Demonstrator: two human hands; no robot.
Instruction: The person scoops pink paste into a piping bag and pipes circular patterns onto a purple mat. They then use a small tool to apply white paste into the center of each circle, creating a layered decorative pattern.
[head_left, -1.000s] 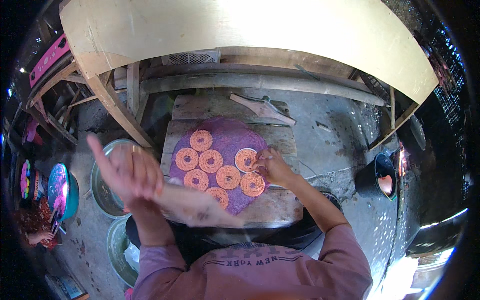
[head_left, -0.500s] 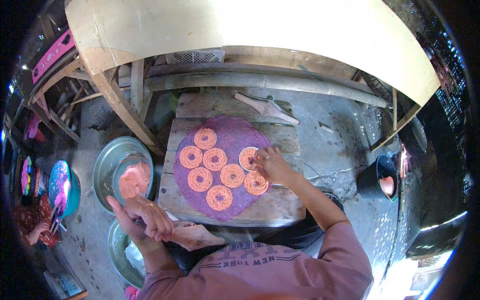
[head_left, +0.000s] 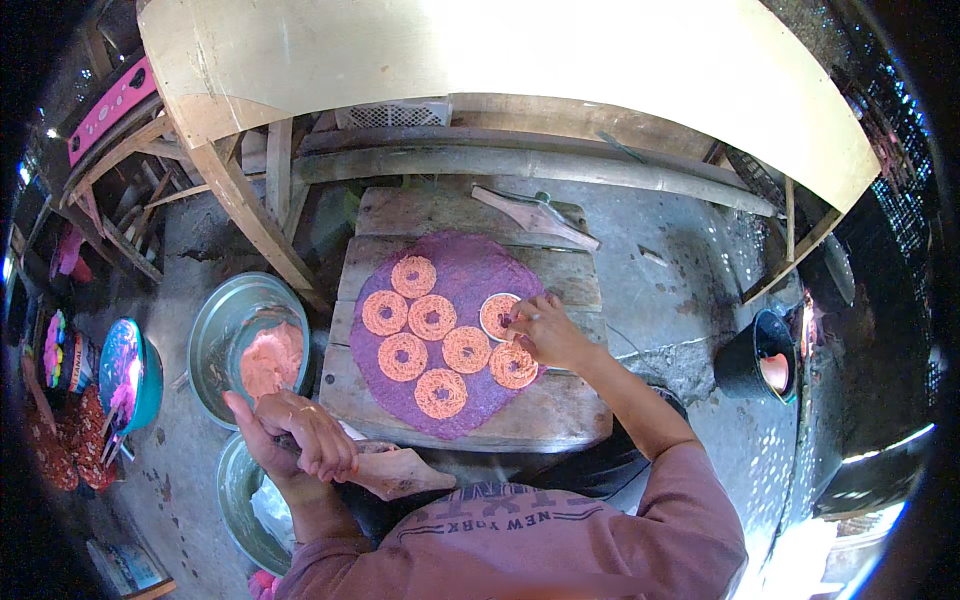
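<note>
A round purple sheet (head_left: 445,250) lies over a low wooden board, with several orange, stringy rings (head_left: 440,393) spread on it. At the sheet's right side, the fingertips of my right hand (head_left: 548,332) pinch the edge of a thin white ring mould (head_left: 489,306) round one orange ring. The closed fingers of my left hand (head_left: 300,440) are around a pale wooden paddle-shaped tool (head_left: 400,473), low beside the board. Part of the tool is hidden by the fingers. Close by my left hand is a green basin (head_left: 203,345) holding orange dough (head_left: 270,358).
A similar wooden tool (head_left: 535,215) rests on the board's (head_left: 375,212) far edge. Another basin (head_left: 228,500) with a white bag stands near my left forearm. A pale tabletop (head_left: 480,60) spans the far side. A black bucket (head_left: 740,365) is at right, a teal bowl (head_left: 150,385) at left.
The view has shifted slightly. My right hand stays at the same ring mould, and my left hand keeps its grip. At far left, the other person's hand is out of sight.
</note>
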